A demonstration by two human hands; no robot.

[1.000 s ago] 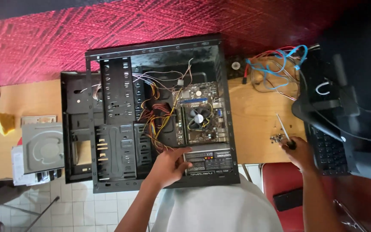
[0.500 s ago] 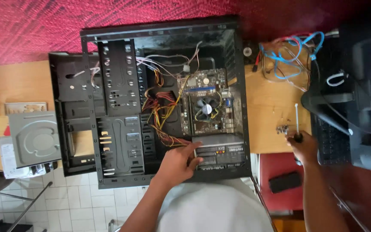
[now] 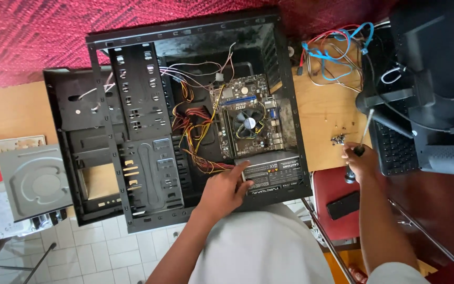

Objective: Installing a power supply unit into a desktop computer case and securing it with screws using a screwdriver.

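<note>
An open black computer case (image 3: pixel 132 131) lies on its side on a wooden table (image 3: pixel 321 121). Inside it sit a motherboard with a round cooler fan (image 3: pixel 246 123), bundles of red, yellow and black wires (image 3: pixel 193 131) and a grey power supply (image 3: pixel 271 171) at the near edge. My left hand (image 3: pixel 224 189) rests on the power supply's left end, fingers spread. My right hand (image 3: pixel 358 160) grips a screwdriver (image 3: pixel 364 131) by its black handle, shaft pointing away from me, just beside a small heap of screws (image 3: pixel 338 139) on the table.
A grey optical drive (image 3: pixel 32 181) lies at the left on other parts. Loose blue and red cables (image 3: pixel 337 52) are heaped at the back right. A black monitor (image 3: pixel 437 79) and keyboard (image 3: pixel 395 147) stand at the right. A red chair seat with a black phone (image 3: pixel 342 205) is below the table edge.
The view has shifted slightly, so the case sits a little to the right in the picture. My left hand stays on the power supply; my right hand keeps hold of the screwdriver near the screws.
</note>
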